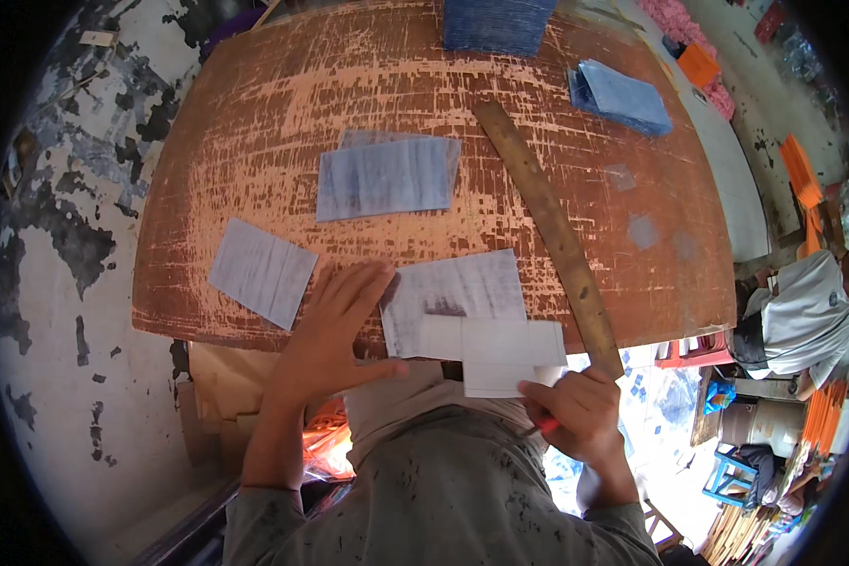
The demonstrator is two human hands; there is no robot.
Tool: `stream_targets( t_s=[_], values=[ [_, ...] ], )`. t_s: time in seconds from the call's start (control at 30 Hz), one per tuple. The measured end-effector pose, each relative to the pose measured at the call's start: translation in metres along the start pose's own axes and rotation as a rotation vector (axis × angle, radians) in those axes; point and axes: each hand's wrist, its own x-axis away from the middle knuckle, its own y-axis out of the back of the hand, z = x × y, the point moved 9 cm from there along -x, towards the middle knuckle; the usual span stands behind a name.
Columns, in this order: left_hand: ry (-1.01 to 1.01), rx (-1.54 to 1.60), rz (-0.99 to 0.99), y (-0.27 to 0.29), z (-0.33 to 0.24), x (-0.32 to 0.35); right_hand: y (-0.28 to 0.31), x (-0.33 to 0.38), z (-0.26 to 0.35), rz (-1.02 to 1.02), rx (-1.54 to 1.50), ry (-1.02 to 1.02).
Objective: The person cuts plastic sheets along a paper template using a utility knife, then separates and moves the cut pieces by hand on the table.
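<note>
At the table's near edge my left hand (335,325) lies with its fingers stretched out, fingertips at the left edge of a grey streaked sheet (453,283). A white cross-shaped card (500,354) with faint lines overlaps that sheet's lower right and juts past the table edge. My right hand (580,410) is closed at the card's lower flap, pinching its corner. A slim red thing (544,425), perhaps a pen or cutter handle, shows in the same hand; most of it is hidden. Just beyond this hand ends a long worn ruler-like strip (552,226).
The scratched brown table (255,123) carries a loose grey sheet (262,272) at left and overlapping grey sheets (384,179) in the middle. A blue stack (498,24) and folded blue-grey sheets (623,97) lie at the far side. Another person (797,311) is at right.
</note>
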Motion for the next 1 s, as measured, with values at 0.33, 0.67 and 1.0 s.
stream_targets(
  t_s=[0.33, 0.67, 1.0],
  values=[
    [-0.001, 0.116, -0.05, 0.024, -0.007, -0.012, 0.021, 0.034, -0.013, -0.243, -0.012, -0.069],
    [-0.07, -0.327, -0.328, 0.1, 0.044, -0.048, 0.009, 0.023, -0.009, -0.245, -0.083, -0.038],
    [0.416, -0.172, -0.313, 0.077, 0.161, 0.074, 0.016, 0.028, -0.015, -0.286, -0.099, -0.055]
  ],
)
